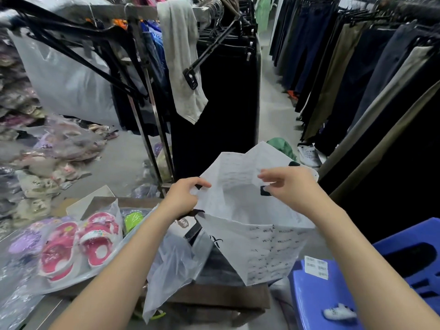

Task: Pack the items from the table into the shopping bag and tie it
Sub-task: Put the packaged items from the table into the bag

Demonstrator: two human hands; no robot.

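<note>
Hands (183, 197) (291, 186) on shopping bag (269, 248) rim, interior blurred.

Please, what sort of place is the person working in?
Most likely a clothing shop or its stockroom. Rails of hanging trousers line the aisle, plastic-wrapped goods are heaped on the floor, and wrapped pink sandals lie by the shopping bag that the left hand and right hand hold.
</note>
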